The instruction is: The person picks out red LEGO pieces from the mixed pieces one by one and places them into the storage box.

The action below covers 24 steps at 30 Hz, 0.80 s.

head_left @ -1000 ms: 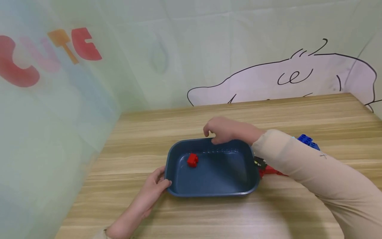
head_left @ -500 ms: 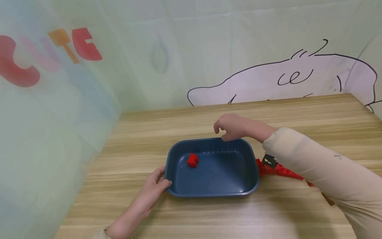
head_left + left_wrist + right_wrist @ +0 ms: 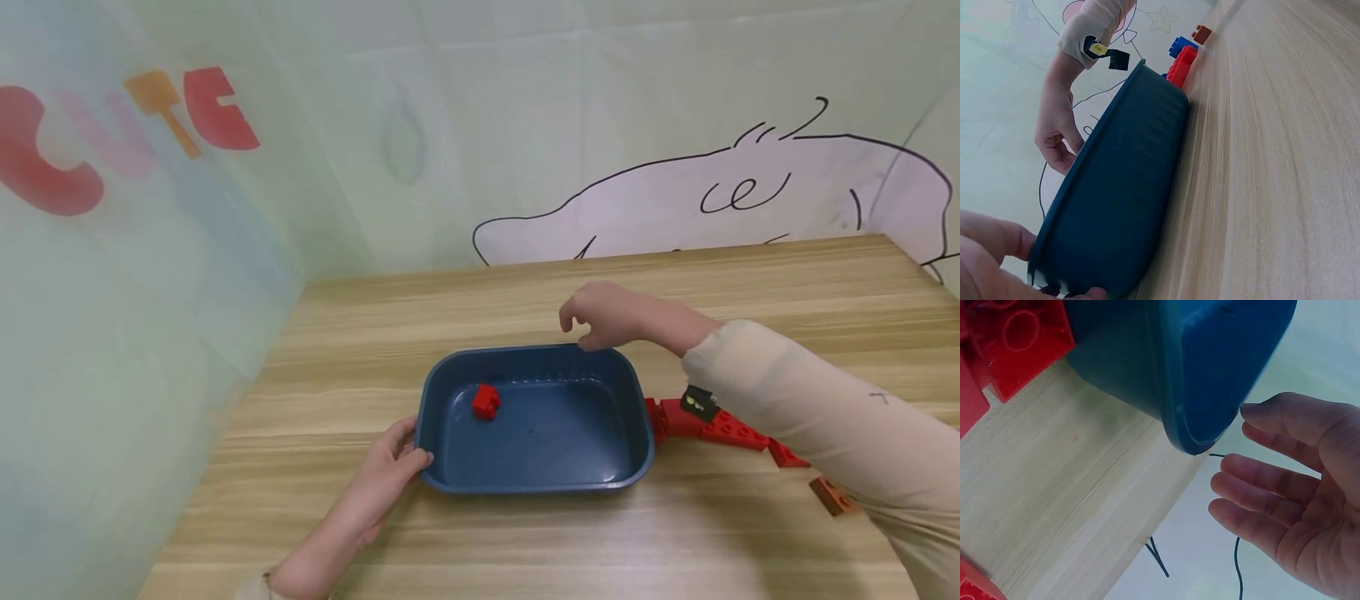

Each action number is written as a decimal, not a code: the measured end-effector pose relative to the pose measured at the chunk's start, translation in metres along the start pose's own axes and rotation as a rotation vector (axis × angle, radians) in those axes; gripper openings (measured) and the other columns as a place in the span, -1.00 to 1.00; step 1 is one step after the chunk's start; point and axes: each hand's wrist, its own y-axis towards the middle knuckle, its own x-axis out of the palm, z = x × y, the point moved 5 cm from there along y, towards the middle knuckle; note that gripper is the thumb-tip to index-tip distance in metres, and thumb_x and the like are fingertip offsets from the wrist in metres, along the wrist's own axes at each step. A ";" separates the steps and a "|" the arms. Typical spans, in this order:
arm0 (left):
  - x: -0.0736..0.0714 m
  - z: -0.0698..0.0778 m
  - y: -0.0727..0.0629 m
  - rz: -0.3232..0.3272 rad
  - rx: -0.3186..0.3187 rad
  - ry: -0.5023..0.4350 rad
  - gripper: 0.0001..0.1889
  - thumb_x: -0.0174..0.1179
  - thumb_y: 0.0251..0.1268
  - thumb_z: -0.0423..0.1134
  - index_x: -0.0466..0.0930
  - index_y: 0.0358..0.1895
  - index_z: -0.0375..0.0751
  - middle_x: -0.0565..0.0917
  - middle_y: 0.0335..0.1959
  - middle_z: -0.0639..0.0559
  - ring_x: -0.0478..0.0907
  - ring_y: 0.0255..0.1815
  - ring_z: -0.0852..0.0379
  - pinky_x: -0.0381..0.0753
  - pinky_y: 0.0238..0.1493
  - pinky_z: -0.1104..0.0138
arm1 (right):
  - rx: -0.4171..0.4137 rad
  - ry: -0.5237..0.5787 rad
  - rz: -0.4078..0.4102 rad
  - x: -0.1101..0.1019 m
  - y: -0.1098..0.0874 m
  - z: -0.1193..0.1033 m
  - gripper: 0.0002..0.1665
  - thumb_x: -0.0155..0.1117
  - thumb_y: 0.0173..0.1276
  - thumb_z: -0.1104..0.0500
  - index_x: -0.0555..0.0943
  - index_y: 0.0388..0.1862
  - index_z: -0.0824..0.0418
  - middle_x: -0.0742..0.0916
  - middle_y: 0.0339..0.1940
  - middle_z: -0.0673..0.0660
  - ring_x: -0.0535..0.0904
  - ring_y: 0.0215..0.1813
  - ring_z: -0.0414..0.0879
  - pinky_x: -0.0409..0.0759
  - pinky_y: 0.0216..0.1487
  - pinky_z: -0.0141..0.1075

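A dark blue rectangular tub [image 3: 540, 450] stands on the wooden table with a small red toy brick [image 3: 486, 402] inside, near its left end. My left hand [image 3: 390, 462] grips the tub's left end, thumb over the rim and fingers against the outer wall. Beyond the back right rim is my right hand [image 3: 607, 315], its fingers loosely bent and nothing in them. In the right wrist view the thumb tip of the right hand [image 3: 1297, 481] is right at the tub's rim [image 3: 1179, 425].
Right of the tub lie red bricks [image 3: 731, 431], a black piece with printed eyes [image 3: 699, 403] and an orange-brown brick [image 3: 831, 497]. The left wrist view also shows blue bricks [image 3: 1180, 46]. A printed cloth [image 3: 420, 125] hangs behind the table [image 3: 360, 367].
My right hand has moved right and slightly back along the tub's far rim, and its sleeve now uncovers more red bricks and the orange-brown one. Left hand and tub stay in place.
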 end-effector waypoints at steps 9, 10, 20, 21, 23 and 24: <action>0.001 -0.001 0.000 0.015 -0.008 -0.004 -0.41 -0.10 0.17 -0.51 0.06 0.32 -0.55 0.33 0.21 -0.43 0.38 0.18 -0.18 0.48 0.11 0.06 | 0.011 -0.001 0.013 0.001 -0.005 0.004 -0.77 0.31 0.08 0.32 0.65 -0.22 0.31 0.70 -0.25 0.20 0.57 -0.21 0.06 0.59 -0.18 -0.12; 0.001 -0.002 0.000 0.017 -0.010 -0.006 -0.41 -0.10 0.17 -0.51 0.06 0.32 -0.55 0.33 0.21 -0.42 0.39 0.18 -0.18 0.48 0.11 0.06 | 0.010 -0.005 0.015 0.001 -0.005 0.005 -0.77 0.31 0.08 0.32 0.65 -0.23 0.30 0.71 -0.26 0.20 0.57 -0.22 0.05 0.59 -0.19 -0.12; 0.000 -0.003 0.001 0.019 -0.006 -0.010 -0.40 -0.09 0.14 -0.52 0.08 0.32 -0.53 0.34 0.21 -0.41 0.40 0.17 -0.16 0.49 0.10 0.08 | 0.016 0.016 0.044 0.003 -0.013 0.011 -0.77 0.32 0.07 0.32 0.65 -0.24 0.32 0.70 -0.28 0.21 0.56 -0.24 0.06 0.59 -0.21 -0.12; 0.000 -0.003 0.001 0.019 -0.007 -0.009 -0.40 -0.09 0.14 -0.52 0.08 0.32 -0.53 0.34 0.21 -0.41 0.40 0.17 -0.16 0.49 0.10 0.08 | 0.018 0.020 0.047 0.003 -0.014 0.012 -0.77 0.32 0.07 0.31 0.65 -0.24 0.32 0.70 -0.28 0.21 0.56 -0.24 0.07 0.59 -0.21 -0.12; 0.000 -0.003 0.001 0.016 -0.010 -0.012 -0.40 -0.09 0.15 -0.52 0.07 0.32 -0.53 0.33 0.21 -0.41 0.39 0.17 -0.17 0.48 0.10 0.07 | 0.025 0.026 0.051 0.004 -0.015 0.014 -0.77 0.32 0.07 0.31 0.65 -0.24 0.32 0.70 -0.28 0.21 0.56 -0.25 0.07 0.59 -0.21 -0.12; 0.000 -0.003 0.001 0.015 -0.008 -0.013 -0.40 -0.09 0.15 -0.52 0.07 0.32 -0.54 0.33 0.21 -0.42 0.39 0.18 -0.17 0.48 0.10 0.07 | 0.031 0.030 0.049 0.004 -0.016 0.015 -0.77 0.33 0.07 0.30 0.65 -0.24 0.32 0.70 -0.28 0.21 0.56 -0.25 0.07 0.59 -0.22 -0.12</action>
